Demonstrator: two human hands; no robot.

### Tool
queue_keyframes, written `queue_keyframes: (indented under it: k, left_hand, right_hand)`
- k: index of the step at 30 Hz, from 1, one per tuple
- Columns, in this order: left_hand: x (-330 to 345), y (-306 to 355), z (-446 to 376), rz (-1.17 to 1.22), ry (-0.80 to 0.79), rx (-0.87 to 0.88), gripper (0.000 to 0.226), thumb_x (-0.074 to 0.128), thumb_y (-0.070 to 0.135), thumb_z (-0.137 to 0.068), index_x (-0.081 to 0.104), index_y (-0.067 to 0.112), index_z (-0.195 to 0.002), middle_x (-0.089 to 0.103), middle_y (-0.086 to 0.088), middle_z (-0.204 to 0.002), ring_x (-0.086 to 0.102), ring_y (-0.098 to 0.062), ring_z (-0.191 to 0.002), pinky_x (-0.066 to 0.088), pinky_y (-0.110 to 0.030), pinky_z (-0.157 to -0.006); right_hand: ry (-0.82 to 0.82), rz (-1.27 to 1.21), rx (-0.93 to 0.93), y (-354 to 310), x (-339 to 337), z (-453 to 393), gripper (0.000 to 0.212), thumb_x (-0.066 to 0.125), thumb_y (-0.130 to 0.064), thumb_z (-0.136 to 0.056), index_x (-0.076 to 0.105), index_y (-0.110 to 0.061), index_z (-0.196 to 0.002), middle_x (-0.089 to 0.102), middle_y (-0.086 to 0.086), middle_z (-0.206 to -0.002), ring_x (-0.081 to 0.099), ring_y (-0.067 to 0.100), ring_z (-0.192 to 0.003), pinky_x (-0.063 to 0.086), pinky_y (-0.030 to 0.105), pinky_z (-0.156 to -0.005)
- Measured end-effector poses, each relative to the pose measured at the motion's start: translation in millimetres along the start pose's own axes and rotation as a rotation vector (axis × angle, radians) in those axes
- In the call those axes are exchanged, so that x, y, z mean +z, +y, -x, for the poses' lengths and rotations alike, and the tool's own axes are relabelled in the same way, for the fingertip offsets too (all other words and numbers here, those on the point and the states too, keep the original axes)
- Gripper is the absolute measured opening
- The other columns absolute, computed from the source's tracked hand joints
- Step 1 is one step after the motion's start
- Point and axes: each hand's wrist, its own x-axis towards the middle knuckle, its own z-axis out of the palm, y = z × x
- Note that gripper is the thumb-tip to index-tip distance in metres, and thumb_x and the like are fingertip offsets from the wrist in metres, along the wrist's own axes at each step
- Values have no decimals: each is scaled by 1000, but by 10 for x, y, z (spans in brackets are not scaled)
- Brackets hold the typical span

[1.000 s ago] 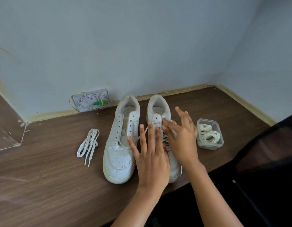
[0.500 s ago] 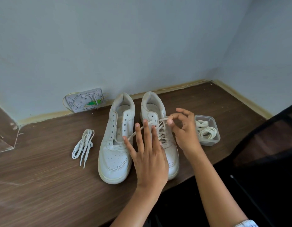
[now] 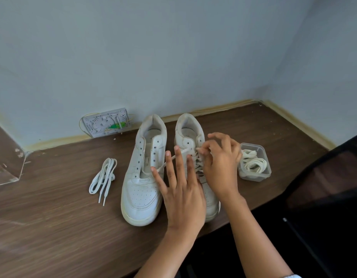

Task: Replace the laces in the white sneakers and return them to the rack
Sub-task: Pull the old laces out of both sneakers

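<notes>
Two sneakers: they stand side by side on the wooden desk [image 3: 53,227], heels to the wall; the left sneaker [image 3: 142,177] has empty eyelets, the right sneaker [image 3: 188,135] is partly laced.
My left hand [image 3: 183,195]: fingers straight and spread, lying flat over the front of the right sneaker to hold it down.
My right hand [image 3: 219,163]: thumb and forefinger pinch the lace [image 3: 198,167] near the upper eyelets, the other fingers are curled.
Loose end: one lace end crosses to the left sneaker.
Other laces: one bundle [image 3: 103,179] lies left of the shoes; more are coiled in the plastic box [image 3: 261,175], just right of my right hand.
Risk: if I pull too hard, I think the lace can slip out of my pinch, or the shoe can slide under my flat hand.
Risk: my right wrist is near the box and could push it.
</notes>
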Motion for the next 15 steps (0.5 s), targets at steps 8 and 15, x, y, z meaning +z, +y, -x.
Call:
queue_keyframes:
  k: [8,15]
  left_hand:
    - [-17,-2,-9,5,-9,1,57,40,27,-94,41,12,-148,10,-17,-163,-2,-36,-151,3,-68,-115]
    - [-15,0,-5,-12,5,1,57,46,25,-92,43,11,-147,11,-18,-163,-1,-36,-151,2,-68,-115]
  right_hand:
    - [122,-142,118,-17,-118,-18,12,60,-34,-95,63,-29,-106,43,-4,-134,34,22,-117,31,31,-99]
    - [118,-90,98,-39,-15,13,4,72,-27,-87,70,-30,-89,48,-4,-133,35,25,-120,27,37,-100]
